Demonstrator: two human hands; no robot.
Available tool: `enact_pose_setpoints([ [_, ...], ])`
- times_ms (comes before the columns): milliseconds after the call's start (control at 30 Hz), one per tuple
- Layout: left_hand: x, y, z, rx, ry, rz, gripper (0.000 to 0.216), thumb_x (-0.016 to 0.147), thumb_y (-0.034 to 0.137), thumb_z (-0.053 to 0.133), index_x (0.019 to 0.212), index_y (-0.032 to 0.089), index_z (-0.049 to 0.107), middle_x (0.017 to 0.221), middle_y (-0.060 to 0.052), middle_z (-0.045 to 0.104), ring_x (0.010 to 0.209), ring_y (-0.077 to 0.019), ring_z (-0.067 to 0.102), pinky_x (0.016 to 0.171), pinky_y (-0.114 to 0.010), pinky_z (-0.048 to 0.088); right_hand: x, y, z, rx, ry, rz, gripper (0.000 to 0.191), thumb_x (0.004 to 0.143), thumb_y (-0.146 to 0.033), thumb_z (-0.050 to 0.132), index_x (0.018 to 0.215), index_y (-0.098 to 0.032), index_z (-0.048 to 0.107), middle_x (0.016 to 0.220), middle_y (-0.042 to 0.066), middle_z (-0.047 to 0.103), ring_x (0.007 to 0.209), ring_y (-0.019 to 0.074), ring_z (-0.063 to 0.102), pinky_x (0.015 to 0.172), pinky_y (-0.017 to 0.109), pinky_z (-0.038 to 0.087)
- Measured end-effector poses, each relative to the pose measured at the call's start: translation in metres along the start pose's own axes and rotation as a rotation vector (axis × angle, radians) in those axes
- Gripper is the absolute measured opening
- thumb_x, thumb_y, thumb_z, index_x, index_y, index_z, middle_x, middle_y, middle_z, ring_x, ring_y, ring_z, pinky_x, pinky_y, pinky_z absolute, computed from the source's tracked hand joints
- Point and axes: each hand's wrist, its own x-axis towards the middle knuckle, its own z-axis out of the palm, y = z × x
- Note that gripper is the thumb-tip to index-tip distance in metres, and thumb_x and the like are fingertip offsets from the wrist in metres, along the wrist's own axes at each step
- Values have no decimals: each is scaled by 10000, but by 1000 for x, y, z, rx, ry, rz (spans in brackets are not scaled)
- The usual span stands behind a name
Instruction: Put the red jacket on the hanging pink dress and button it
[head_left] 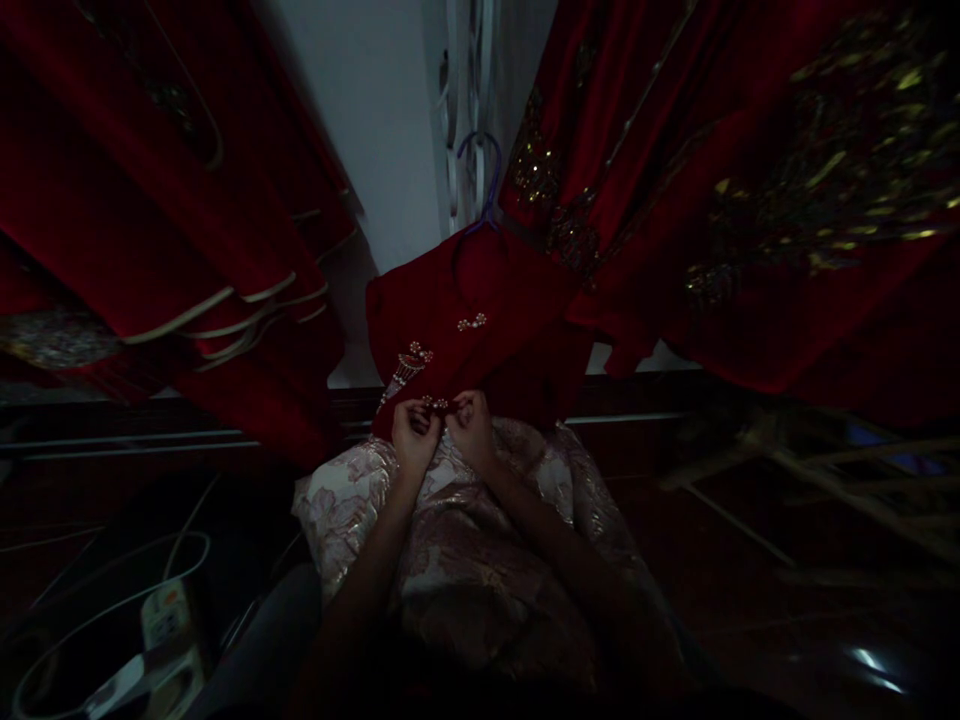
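Observation:
A red garment (pixel 420 300) hangs from a purple hanger (pixel 491 185) in front of me, its lower part reaching my lap. Flower-shaped beaded fasteners (pixel 472 322) sit on its front, and a beaded tassel ornament (pixel 409 366) hangs at its left side. My left hand (pixel 416 437) pinches the garment at the left end of the lowest beaded fastener (pixel 434 403). Across from it, my right hand (pixel 471 430) is closed in a pinch at that fastener's right end. Exactly what lies between the fingertips is too dark and small to make out.
Shiny patterned cloth (pixel 480 560) covers my lap. Red draped garments (pixel 187 200) hang at left, and others with gold sequins (pixel 810 200) at right. A power strip (pixel 166 612) with a white cable lies lower left. A wooden frame (pixel 825 480) stands on the right.

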Motion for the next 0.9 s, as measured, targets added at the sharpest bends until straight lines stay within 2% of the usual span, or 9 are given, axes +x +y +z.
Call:
enact_pose_setpoints([
  [133,1,5,-2,61,-14,116,246,758,215,643,999,185,606,936,-25,536,640,-72,519,621,-205,466,0,-2,-2,46,24,14,136,686,-142,524,795,-206,475,701,-53,434,612,95,410,598,209,361],
  [267,0,5,-3,80,-30,128,273,788,247,639,1057,198,639,972,-34,538,646,-74,532,617,-212,473,0,-4,-3,43,4,29,105,698,-159,526,779,-208,481,629,-71,381,582,97,383,579,209,332],
  [533,-1,4,-2,137,-9,129,224,837,324,623,1019,212,687,953,-47,563,761,-112,577,694,-232,487,0,-9,-7,52,-7,52,50,745,-168,484,777,-205,494,598,-75,371,551,97,386,560,215,324],
  [700,0,8,-4,107,-16,121,199,832,340,633,968,204,684,955,-44,572,700,-96,568,681,-234,489,0,-10,-8,82,0,65,76,741,-155,477,793,-207,496,599,-76,373,552,98,391,562,213,331],
  [900,0,11,-5,88,-13,148,164,831,331,635,923,200,665,956,-45,628,777,-122,620,735,-254,497,1,-9,-7,78,-13,83,91,735,-153,476,804,-208,494,599,-77,384,544,99,399,544,211,324],
])
